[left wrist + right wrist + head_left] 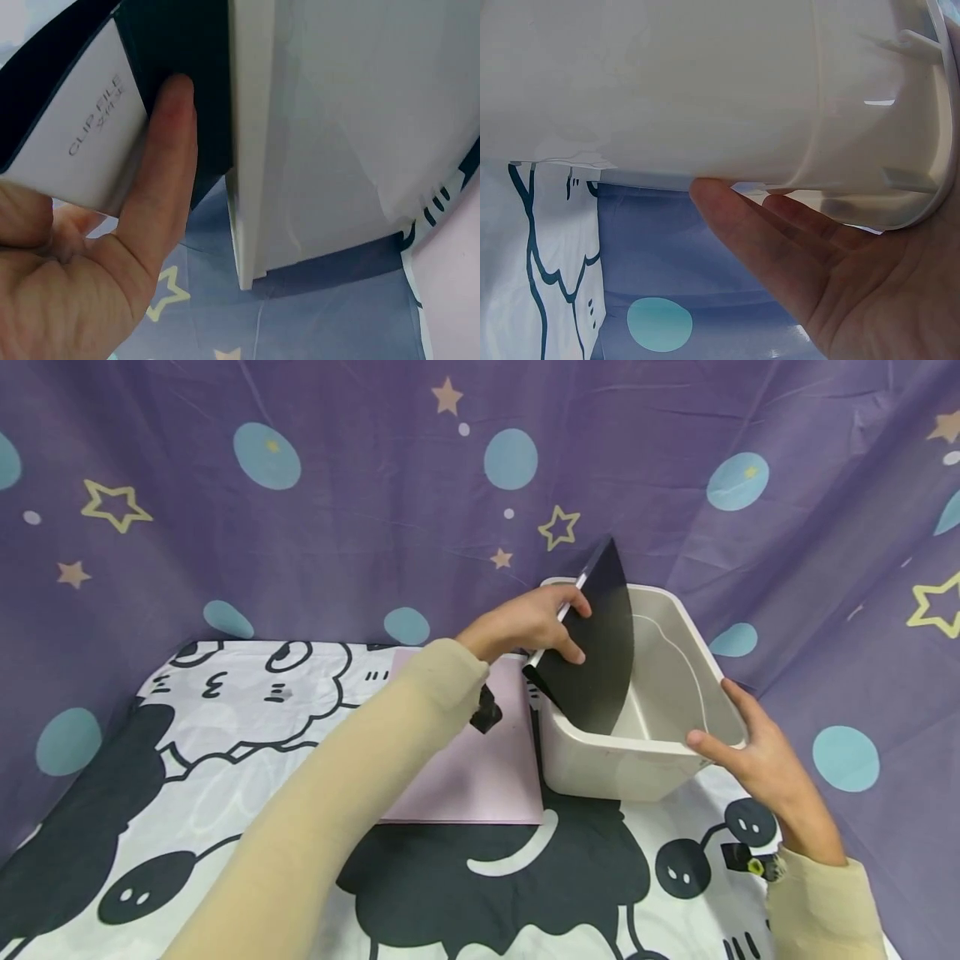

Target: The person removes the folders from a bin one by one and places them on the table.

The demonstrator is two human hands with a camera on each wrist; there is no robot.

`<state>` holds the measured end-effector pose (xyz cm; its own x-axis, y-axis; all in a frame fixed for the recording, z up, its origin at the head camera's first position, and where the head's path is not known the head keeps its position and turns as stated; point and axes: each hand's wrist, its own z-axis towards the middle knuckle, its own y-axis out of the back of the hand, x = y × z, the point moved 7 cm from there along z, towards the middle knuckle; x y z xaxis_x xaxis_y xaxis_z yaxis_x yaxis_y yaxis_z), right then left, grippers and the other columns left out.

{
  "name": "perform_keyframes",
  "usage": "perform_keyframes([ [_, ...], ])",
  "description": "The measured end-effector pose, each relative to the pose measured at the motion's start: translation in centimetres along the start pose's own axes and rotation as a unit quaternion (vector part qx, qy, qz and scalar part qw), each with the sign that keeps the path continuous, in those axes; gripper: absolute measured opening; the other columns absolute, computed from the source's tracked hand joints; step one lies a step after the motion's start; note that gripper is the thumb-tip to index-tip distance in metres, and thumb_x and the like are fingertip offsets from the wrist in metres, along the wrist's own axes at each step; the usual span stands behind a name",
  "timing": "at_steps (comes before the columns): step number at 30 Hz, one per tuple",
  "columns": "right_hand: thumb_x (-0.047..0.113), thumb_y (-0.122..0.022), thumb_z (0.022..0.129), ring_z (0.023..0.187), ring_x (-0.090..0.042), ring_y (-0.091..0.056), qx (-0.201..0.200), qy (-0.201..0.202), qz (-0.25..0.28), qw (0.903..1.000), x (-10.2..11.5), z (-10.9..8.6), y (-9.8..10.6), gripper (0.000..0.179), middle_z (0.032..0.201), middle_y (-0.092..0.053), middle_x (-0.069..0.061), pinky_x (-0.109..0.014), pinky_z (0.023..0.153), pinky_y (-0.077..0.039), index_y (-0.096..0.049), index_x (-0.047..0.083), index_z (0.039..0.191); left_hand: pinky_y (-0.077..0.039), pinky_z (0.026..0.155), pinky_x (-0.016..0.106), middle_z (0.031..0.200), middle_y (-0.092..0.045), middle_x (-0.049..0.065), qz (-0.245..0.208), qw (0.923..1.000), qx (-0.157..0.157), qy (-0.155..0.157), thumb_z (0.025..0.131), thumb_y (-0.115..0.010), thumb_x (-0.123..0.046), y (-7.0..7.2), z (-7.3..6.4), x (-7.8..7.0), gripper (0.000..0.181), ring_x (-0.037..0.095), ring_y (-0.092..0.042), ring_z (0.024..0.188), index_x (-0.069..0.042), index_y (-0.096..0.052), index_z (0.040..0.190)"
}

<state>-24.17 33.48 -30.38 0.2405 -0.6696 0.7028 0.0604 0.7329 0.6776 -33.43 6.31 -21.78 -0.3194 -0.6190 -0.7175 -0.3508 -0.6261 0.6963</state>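
My left hand (528, 622) grips a black clip file (600, 643) along its spine. The file stands tilted, its lower part inside a white plastic bin (600, 768) and its top corner above the back rim. In the left wrist view, a white label reading "CLIP FILE" shows on the spine (97, 127), and one finger lies along the dark cover (206, 112). At the bin's right front corner, my right hand (772, 768) holds the rim, thumb over the edge. From the right wrist, the fingers (739, 232) reach along the bin's outer wall (667, 90).
Left of the bin, a pink flat folder (480, 785) lies on the cloth, partly under my left forearm. The cloth (247, 793) has black-and-white cartoon sheep prints. Behind hangs a purple curtain (360, 527) with stars and dots, close to the bin's back.
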Motion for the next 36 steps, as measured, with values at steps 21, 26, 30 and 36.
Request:
perform_keyframes([
  [21,0.027,-0.07,0.086,0.123,-0.043,-0.037,0.001,0.0,-0.002,1.0,0.0,0.1,-0.1,0.091,0.149,-0.027,-0.025,-0.061,0.095,-0.028,-0.011,0.017,0.155,-0.036,0.1,0.029,0.138,-0.043,0.002,0.0,0.9996,-0.019,0.02,0.072,-0.085,-0.019,-0.4,1.1,1.6,0.062,0.017,-0.043,0.119,-0.018,-0.053,0.125],
  [26,0.027,-0.07,0.086,0.121,-0.043,-0.038,-0.001,0.002,-0.005,1.0,0.1,0.1,0.0,0.091,0.148,-0.03,-0.026,-0.061,0.094,-0.029,-0.012,0.015,0.154,-0.035,0.101,0.028,0.14,-0.04,0.001,-0.029,0.9991,-0.022,0.021,0.071,-0.085,-0.017,-0.3,1.1,2.0,0.062,0.016,-0.041,0.12,-0.018,-0.054,0.126],
  [30,0.026,-0.07,0.086,0.12,-0.043,-0.039,-0.003,0.003,-0.005,1.0,0.1,0.0,-0.1,0.09,0.147,-0.031,-0.027,-0.061,0.092,-0.03,-0.013,0.013,0.154,-0.035,0.1,0.028,0.14,-0.04,0.0,-0.051,0.9983,-0.023,0.017,0.071,-0.085,-0.016,-0.4,1.1,2.1,0.062,0.016,-0.041,0.119,-0.018,-0.055,0.125],
  [36,0.026,-0.071,0.086,0.121,-0.044,-0.038,-0.002,0.004,-0.002,1.0,0.1,0.0,-0.1,0.091,0.148,-0.029,-0.026,-0.062,0.093,-0.029,-0.012,0.014,0.154,-0.039,0.095,0.027,0.134,-0.042,0.0,-0.095,0.995,-0.026,0.02,0.07,-0.086,-0.013,-0.3,0.9,2.5,0.062,0.017,-0.042,0.115,-0.019,-0.056,0.123],
])
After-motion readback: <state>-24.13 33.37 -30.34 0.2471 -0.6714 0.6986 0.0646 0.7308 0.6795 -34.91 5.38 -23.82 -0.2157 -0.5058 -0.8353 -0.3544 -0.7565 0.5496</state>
